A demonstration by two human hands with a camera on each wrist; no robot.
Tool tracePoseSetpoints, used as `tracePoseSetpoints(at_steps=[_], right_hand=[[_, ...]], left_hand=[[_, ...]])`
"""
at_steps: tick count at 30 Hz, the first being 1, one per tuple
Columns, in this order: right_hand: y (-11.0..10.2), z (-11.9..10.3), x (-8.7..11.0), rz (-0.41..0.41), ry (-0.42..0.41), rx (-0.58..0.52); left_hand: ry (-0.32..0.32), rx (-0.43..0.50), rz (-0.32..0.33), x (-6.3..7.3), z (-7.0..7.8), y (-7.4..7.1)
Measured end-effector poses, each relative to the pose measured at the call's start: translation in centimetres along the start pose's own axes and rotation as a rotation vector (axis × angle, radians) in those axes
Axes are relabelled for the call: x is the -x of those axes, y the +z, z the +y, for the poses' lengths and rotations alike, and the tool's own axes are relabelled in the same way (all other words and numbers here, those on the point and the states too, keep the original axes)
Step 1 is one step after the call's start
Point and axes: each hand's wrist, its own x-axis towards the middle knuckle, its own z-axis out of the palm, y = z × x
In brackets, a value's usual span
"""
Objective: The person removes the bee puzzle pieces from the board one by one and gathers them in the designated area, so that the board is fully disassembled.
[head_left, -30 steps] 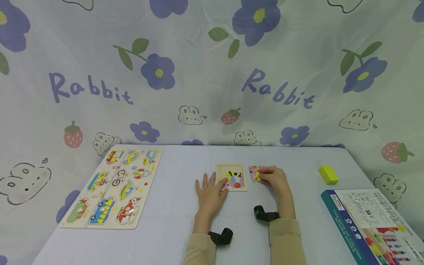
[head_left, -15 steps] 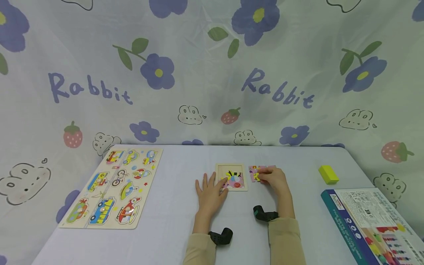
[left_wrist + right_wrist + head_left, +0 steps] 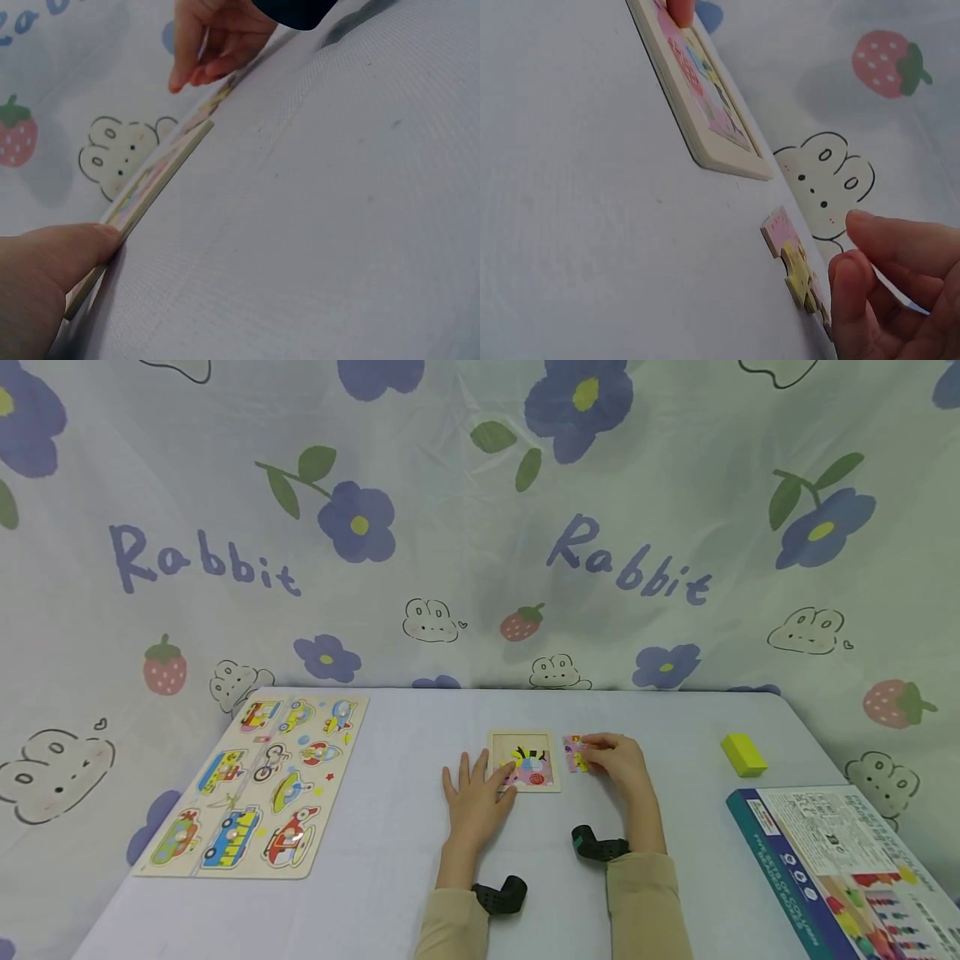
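My left hand (image 3: 477, 802) lies with its fingers spread at the left side of a small wooden puzzle frame (image 3: 557, 760). Its thumb (image 3: 94, 238) rests on the frame's near edge in the left wrist view. Pink and yellow puzzle pieces (image 3: 532, 768) fill the frame's lower part, and its upper part shows bare wood. Just right of the frame lie loose jigsaw pieces (image 3: 799, 274), partly hidden by my right hand (image 3: 624, 764). In the right wrist view, that hand's thumb and forefinger are bent and apart beside the pieces, with nothing visible between them.
A large wooden vehicle puzzle board (image 3: 251, 789) lies at the left of the white table. At the right are a yellow block (image 3: 744, 756) and a printed box (image 3: 847, 868). A patterned cloth (image 3: 480, 527) hangs behind the table's back edge.
My right hand has shifted slightly, its fingertips now raised a little at the loose pieces. The left hand and the frame have stayed in place.
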Motion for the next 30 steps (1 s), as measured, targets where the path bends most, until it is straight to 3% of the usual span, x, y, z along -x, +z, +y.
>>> tracePoseSetpoints(at_steps=[8,16,24,30], right_hand=[[1.3,-1.0,0.2,-0.027,-0.128,-0.087],[2.8,-1.4,0.2,-0.053,-0.217,-0.096],[4.5,-1.4,0.0,-0.173,-0.264,0.020],[5.7,-1.6,0.0,-0.193,-0.289,0.171]], left_hand=[[0.012,-0.005,0.020,0.1,0.1,-0.2],[0.013,-0.004,0.016,0.1,0.1,-0.3],[0.015,0.006,0.009,0.0,0.1,-0.4],[0.022,0.006,0.004,0.1,0.1,-0.4]])
